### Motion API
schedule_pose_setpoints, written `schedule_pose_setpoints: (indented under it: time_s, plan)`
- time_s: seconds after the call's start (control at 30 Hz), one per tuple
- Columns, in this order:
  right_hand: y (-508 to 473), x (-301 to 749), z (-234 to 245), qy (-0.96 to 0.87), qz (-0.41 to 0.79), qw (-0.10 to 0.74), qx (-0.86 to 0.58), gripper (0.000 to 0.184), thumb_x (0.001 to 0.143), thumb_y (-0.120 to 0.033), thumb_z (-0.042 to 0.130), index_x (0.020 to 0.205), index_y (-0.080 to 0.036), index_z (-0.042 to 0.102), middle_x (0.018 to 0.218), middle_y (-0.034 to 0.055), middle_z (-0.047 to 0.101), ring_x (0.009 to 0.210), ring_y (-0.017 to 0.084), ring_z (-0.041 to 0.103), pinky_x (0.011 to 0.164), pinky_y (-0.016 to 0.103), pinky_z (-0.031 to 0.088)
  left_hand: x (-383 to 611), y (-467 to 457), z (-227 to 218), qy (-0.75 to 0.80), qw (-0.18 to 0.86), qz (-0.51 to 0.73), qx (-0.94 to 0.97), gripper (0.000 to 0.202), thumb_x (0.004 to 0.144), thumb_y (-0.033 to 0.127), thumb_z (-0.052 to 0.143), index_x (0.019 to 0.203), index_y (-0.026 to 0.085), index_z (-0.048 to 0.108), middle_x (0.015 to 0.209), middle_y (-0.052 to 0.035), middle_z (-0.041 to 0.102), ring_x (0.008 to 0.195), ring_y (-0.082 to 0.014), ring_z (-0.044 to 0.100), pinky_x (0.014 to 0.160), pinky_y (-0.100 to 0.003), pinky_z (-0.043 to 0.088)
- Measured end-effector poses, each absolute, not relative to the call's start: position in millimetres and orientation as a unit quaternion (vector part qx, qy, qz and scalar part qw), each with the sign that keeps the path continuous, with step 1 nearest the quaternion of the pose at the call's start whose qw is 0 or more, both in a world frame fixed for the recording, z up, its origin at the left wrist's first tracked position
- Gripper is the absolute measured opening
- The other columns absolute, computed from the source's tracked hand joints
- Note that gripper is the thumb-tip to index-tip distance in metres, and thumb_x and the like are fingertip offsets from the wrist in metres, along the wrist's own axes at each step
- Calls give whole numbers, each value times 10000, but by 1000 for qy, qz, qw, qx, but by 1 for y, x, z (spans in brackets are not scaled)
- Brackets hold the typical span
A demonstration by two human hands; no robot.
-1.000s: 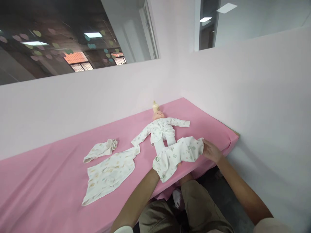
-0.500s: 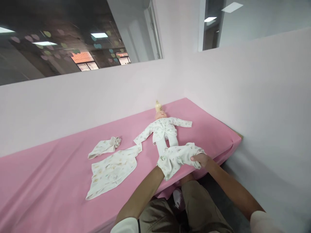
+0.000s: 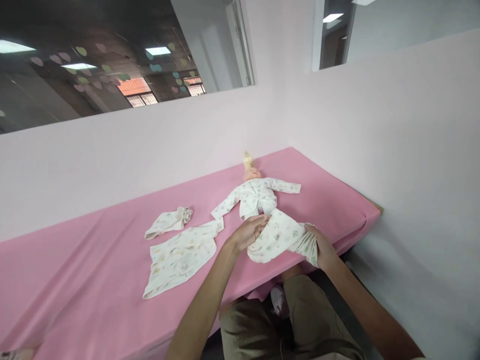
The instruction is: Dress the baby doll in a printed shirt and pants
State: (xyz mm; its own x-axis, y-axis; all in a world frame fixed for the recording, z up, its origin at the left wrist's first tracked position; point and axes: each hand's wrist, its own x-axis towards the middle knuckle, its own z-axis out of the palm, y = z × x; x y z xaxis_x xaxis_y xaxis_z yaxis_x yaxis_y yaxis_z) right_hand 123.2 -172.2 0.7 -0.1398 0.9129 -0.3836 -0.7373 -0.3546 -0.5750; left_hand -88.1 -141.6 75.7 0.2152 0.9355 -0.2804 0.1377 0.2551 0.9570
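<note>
The fingers of the left hand (image 3: 250, 232) pinch a printed white garment (image 3: 279, 236), perhaps small trousers, while the right hand (image 3: 324, 251) clasps its bunched end, by the pink-covered table's (image 3: 105, 280) near edge, beside the dressed doll (image 3: 256, 193).

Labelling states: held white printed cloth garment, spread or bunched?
Partly bunched: the white printed cloth garment gathers at the right hand, smoother near the left hand.

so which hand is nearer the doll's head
Left. The left hand is on the near side of the doll's head, holding one end of the garment; the right hand is farther off, to the right, gripping the bunched end.
</note>
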Motion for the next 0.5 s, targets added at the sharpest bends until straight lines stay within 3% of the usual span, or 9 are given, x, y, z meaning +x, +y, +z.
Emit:
schedule_pose_setpoints:
  time_s: [0.17,0.33,0.4,0.5]
  plan:
    - [-188,89,10,-128,809,488,-301,276,725,-399,749,905,-215,648,845,56,743,863,240,717,692,344,596,-78,-162,74,480,615,283,557,368,789,509,666,820,143,657,698,0,550,618,-89,463,566,-211,377]
    - [-187,75,14,-129,804,506,-285,293,658,-316,810,896,-218,668,842,29,736,831,220,715,678,312,596,-73,-165,69,483,570,231,623,387,786,501,664,655,154,554,761,-18,594,625,-94,484,571,-225,388]
    - [-188,77,8,-112,781,531,-309,258,647,-282,818,849,-222,670,813,19,729,773,190,708,654,286,593,-77,-160,66,545,544,259,583,362,815,509,621,737,159,566,796,-45,636,675,-130,568,619,-248,451]
    - [-193,78,-6,-119,756,553,-329,222,651,-270,821,800,-236,660,784,19,725,749,176,702,668,283,598,-78,-151,64,620,496,267,546,402,849,492,566,1044,141,580,995,-117,687,838,-203,659,721,-293,504]
